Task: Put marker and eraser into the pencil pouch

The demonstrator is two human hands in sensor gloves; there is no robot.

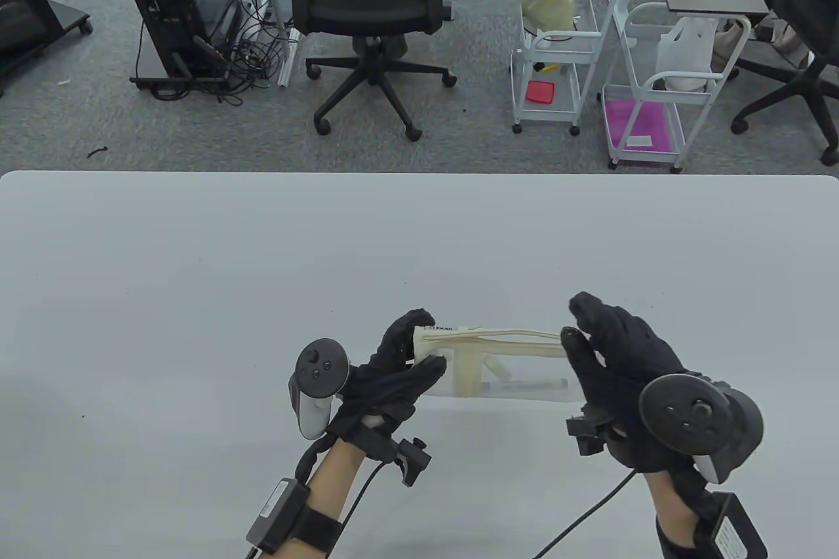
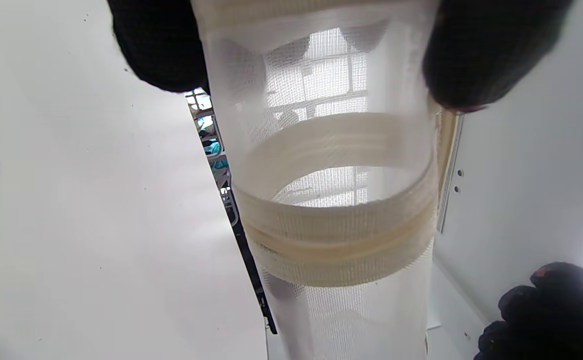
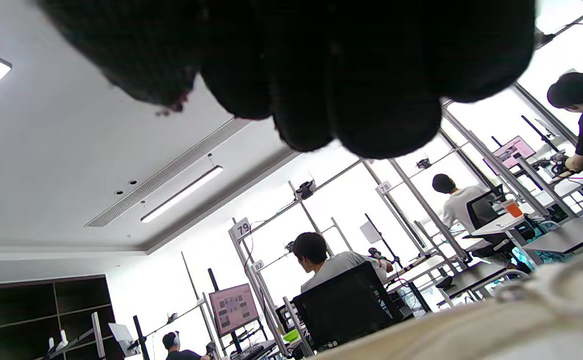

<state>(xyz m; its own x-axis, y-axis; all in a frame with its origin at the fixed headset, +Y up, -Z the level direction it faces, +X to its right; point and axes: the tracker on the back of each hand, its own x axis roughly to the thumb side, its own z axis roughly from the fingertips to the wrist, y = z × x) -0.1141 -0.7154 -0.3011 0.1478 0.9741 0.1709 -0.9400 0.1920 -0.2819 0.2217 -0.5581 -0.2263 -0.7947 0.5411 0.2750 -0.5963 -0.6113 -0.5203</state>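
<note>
Your left hand point(image 1: 400, 369) pinches the left end of the pencil pouch point(image 1: 495, 366), thumb on one face and fingers point(image 2: 481, 60) on the other; the left wrist view looks along the translucent mesh body, past a cream band point(image 2: 336, 225) that loops around it. Your right hand point(image 1: 613, 362) meets the pouch's right end at the cream zip edge point(image 1: 518, 335), thumb and forefinger drawn together there; whether they hold the zip pull itself cannot be told, and the right wrist view shows only bunched fingertips point(image 3: 321, 75). The pouch hangs between the two hands, just above the table point(image 1: 196, 270), long axis left to right. Pale elongated shapes show through the mesh near its lower edge; they are probably the marker and eraser, though too faint to name. Judged so, loading is likely done and closing is the step in hand: brace the left end and draw the zip along the top edge
</note>
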